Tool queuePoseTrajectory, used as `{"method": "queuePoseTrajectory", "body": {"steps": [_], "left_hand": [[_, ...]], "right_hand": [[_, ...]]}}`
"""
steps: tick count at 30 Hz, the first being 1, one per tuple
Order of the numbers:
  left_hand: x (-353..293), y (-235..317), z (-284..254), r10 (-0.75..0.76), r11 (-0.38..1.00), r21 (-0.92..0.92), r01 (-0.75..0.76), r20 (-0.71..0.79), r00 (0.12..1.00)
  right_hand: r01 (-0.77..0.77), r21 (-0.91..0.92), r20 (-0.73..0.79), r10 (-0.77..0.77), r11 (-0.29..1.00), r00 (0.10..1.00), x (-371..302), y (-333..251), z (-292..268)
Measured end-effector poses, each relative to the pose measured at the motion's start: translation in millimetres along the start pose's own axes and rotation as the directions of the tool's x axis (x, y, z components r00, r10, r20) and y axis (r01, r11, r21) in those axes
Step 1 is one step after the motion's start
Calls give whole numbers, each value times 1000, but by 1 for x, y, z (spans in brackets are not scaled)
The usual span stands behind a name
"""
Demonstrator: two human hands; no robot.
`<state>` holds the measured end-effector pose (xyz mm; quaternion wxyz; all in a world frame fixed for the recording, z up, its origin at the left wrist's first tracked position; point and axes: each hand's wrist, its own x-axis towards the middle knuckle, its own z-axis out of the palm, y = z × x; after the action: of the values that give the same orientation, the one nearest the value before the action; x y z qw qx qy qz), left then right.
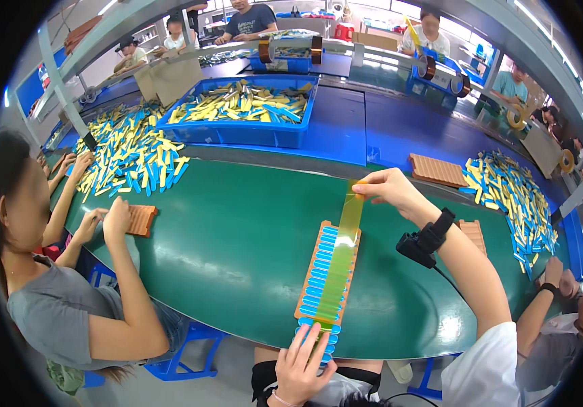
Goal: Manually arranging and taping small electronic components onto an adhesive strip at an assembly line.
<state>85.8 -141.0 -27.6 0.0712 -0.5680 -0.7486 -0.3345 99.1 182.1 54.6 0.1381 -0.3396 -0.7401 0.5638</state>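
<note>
A ridged brown tray (354, 264) lies lengthwise before me, with a row of narrow blue pieces (324, 254) across it. Over the row runs a strip of see-through yellow tape (335, 275). My right hand (385, 188) pinches the tape's far end and keeps it lifted above the tray's far edge. At the near end my left hand (303, 365) has its fingers over the tape and the blue pieces that stick out past the tray, by the table's front edge. Its fingertips press on the strip; what lies under the palm is hidden.
Loose blue and yellow pieces are heaped left (125, 146) and right (515, 203) on the green table (230, 244). A blue bin (237, 132) of pieces stands behind. Other brown trays (437, 169) lie about. A co-worker (68, 298) sits at left, another at right.
</note>
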Motion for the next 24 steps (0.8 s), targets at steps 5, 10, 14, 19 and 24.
{"method": "queuePoseTrajectory", "body": {"steps": [5, 10, 14, 19, 24], "left_hand": [[3, -3, 0, -2, 998, 68, -5, 97, 995], [10, 0, -1, -46, 997, 65, 37, 143, 989], [10, -3, -2, -62, 997, 62, 51, 178, 982], [12, -6, -1, -58, 997, 60, 46, 217, 974], [16, -2, -3, -57, 995, 98, 37, 208, 976]], "right_hand": [[-4, -40, 41, 5, 999, 999, 15, 18, 7], [-5, -35, 38, 7, 999, 999, 21, 28, 10], [-22, -59, 36, 24, 998, 999, 24, 32, 15], [-40, -48, 23, 42, 998, 999, 24, 36, 13], [-83, -44, 8, 83, 996, 997, 24, 41, 14]]}}
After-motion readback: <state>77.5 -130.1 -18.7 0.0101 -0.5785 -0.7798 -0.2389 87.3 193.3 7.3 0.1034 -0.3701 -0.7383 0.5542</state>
